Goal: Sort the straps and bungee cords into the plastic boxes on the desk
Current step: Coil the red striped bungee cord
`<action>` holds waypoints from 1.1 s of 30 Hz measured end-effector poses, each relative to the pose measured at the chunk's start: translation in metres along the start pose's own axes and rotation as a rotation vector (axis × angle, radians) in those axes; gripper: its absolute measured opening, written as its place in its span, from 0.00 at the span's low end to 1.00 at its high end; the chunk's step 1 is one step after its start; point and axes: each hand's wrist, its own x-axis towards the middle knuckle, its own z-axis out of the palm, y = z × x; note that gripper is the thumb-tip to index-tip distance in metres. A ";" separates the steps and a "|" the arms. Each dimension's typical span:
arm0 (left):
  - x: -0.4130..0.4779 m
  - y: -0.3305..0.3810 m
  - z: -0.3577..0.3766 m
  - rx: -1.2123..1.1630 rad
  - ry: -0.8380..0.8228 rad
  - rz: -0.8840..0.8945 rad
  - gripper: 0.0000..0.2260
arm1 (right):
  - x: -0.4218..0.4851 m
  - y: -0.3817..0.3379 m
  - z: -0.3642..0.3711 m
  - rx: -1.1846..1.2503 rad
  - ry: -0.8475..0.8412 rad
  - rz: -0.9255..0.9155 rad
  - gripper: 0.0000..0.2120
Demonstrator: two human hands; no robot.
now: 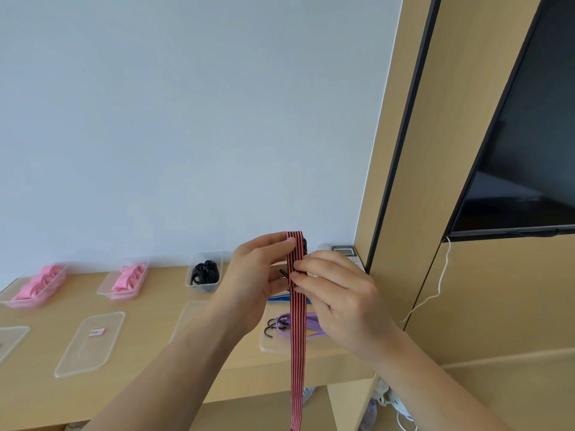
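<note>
The strap (297,346) runs off the bottom edge of the frame, so its lower end is cut off. A black hook (305,244) barely peeks from behind its folded top. At centre frame, above the bench (155,306), the left hand (258,275) grips the strap's top and the right hand (339,303) pinches it just below. Behind them, a purple cord (311,323) is partly hidden.
</note>
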 end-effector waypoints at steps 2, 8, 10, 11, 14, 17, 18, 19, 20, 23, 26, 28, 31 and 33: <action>0.001 0.000 -0.001 0.002 -0.008 0.016 0.10 | 0.000 0.001 0.001 0.002 0.001 -0.007 0.07; 0.002 -0.004 -0.003 0.062 0.027 0.077 0.08 | 0.000 0.002 0.001 0.002 -0.023 -0.010 0.05; 0.004 -0.007 -0.004 0.112 0.067 0.118 0.07 | 0.003 0.000 0.000 0.038 -0.024 0.030 0.04; 0.004 -0.009 -0.005 0.128 0.083 0.137 0.07 | 0.006 -0.001 -0.001 0.060 -0.002 0.076 0.03; 0.004 -0.012 -0.004 0.138 0.093 0.175 0.07 | 0.023 0.000 -0.006 0.093 0.023 0.353 0.09; 0.004 -0.011 -0.003 0.128 0.075 0.185 0.10 | 0.039 0.013 -0.007 0.167 -0.284 0.636 0.20; 0.003 -0.010 -0.003 0.108 0.064 0.182 0.11 | 0.044 0.017 -0.008 0.182 -0.376 0.668 0.20; 0.002 -0.009 -0.003 0.087 0.055 0.177 0.13 | 0.047 0.020 -0.009 0.214 -0.433 0.686 0.20; 0.001 -0.008 -0.003 0.071 0.048 0.173 0.14 | 0.050 0.022 -0.010 0.262 -0.454 0.700 0.19; 0.000 -0.007 -0.004 0.053 0.043 0.157 0.16 | 0.057 0.022 -0.014 0.391 -0.399 0.736 0.20; 0.001 -0.007 -0.005 0.099 0.052 0.142 0.16 | 0.063 0.019 -0.014 0.397 -0.323 0.723 0.20; 0.001 -0.007 -0.005 0.164 0.044 0.116 0.16 | 0.065 0.018 -0.013 0.417 -0.281 0.724 0.20; -0.001 -0.007 -0.004 0.210 0.011 0.069 0.20 | 0.068 0.016 -0.015 0.454 -0.248 0.751 0.19; -0.001 -0.006 -0.005 0.223 -0.008 0.055 0.21 | 0.068 0.016 -0.016 0.453 -0.237 0.747 0.19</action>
